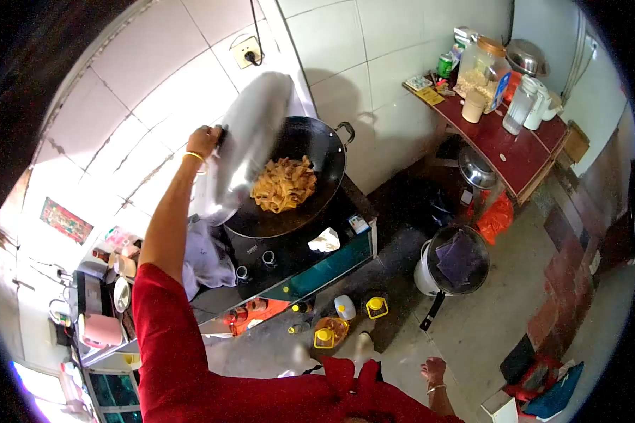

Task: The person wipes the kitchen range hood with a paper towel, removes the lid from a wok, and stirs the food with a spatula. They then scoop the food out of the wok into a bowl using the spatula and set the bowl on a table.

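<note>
My left hand [203, 143] is closed on the dark knob of a large metal wok lid [250, 134]. The lid is tilted up on edge over the left side of a black wok [324, 151], its outline smeared by motion. In the wok lies a heap of browned, sliced food [284, 185], whose kind I cannot make out. Low at the right, my right hand [434, 369] hangs away from the stove with its fingers curled in and nothing visible in them. A grey cloth [208, 257] lies on the counter below the lid.
A crumpled white tissue [324, 240] lies on the stove top [296, 247]. Oil bottles [331, 331] stand on the floor near my feet. A lidded pot [423, 271] with a pan handle sits to the right. Jars and bottles crowd a red table [504, 151].
</note>
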Tool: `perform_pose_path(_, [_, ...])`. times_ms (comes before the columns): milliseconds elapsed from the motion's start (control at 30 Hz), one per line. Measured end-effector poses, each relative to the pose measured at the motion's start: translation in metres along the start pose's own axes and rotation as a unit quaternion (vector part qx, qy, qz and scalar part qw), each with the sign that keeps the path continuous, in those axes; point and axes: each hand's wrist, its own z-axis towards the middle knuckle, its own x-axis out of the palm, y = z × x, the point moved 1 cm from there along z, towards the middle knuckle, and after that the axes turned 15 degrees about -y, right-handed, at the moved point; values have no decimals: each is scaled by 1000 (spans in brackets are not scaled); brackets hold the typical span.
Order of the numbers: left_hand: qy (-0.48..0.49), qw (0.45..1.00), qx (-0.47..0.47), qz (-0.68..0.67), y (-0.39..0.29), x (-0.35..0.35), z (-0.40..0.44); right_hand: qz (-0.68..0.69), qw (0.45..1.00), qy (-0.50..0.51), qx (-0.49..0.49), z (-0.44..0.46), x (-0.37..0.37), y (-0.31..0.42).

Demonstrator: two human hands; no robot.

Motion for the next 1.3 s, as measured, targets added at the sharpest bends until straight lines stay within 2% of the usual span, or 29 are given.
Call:
perform_pose_path(33, [-1, 996, -68, -66, 8, -13, 6, -5, 1000, 5, 0, -4, 5, 8])
perform_pose_path(100, [33, 967, -73, -244, 52, -33, 19, -104, 991, 31, -72, -47, 38, 43])
perform_pose_path(133, [65, 922, -62, -378, 82, -27, 32, -111, 991, 35, -71, -52, 51, 51])
perform_pose_path(200, [91, 834, -134, -528, 89, -47, 7, -196, 970, -68, -129, -58, 63, 59])
perform_pose_path(333, [111, 694, -175, -689, 92, -63, -48, -207, 958, -64, -187, -59, 57, 65])
perform_pose_path(400, [120, 635, -181, -741, 93, -63, -73, -189, 972, -51, -131, -53, 46, 62])
perform_pose_path(433, [125, 609, -183, -762, 94, -62, -87, -193, 970, -50, -136, -53, 41, 62])
perform_pose_path(500, [132, 563, -184, -795, 95, -58, -113, -250, 964, -27, -89, -56, 34, 61])
perform_pose_path(533, [137, 542, -184, -808, 98, -56, -127, -253, 962, -25, -96, -56, 30, 58])
perform_pose_path(567, [140, 523, -184, -820, 97, -54, -139, -136, 989, 46, -21, -34, 14, 46])
perform_pose_path(600, [143, 507, -183, -830, 100, -54, -152, -20, 991, 118, 56, -8, -1, 37])
perform_pose_path(633, [145, 489, -184, -840, 103, -53, -164, -30, 991, 122, 49, 24, -15, 27])
perform_pose_path(667, [145, 476, -185, -847, 107, -53, -176, -361, 904, 194, -125, 58, -25, 18])
perform_pose_path(700, [144, 464, -186, -854, 112, -54, -188, -637, 678, 238, -278, 72, -28, 18])
perform_pose_path(733, [142, 453, -187, -860, 118, -55, -201, -547, 799, 182, -169, 36, -10, 21])
perform_pose_path(767, [139, 445, -190, -864, 124, -59, -212, -384, 916, 101, -59, -16, 15, 29])
perform_pose_path(800, [132, 439, -192, -868, 132, -62, -225, -222, 975, 8, 10, -82, 49, 41])
perform_pose_path(833, [130, 429, -196, -872, 141, -67, -238, -233, 972, 10, 8, -106, 62, 41])
perform_pose_path(900, [116, 421, -204, -876, 160, -76, -266, -297, 951, 13, -87, -135, 74, 40])
perform_pose_path(1033, [75, 406, -228, -882, 208, -106, -338, -337, 931, 70, -121, -139, 62, 20])
perform_pose_path(1100, [38, 408, -248, -878, 237, -126, -382, -494, 855, 88, -129, -148, 68, 14])
perform_pose_path(1300, [-105, 402, -305, -857, 303, -183, -529, -593, 783, 142, -121, -164, 134, -20])
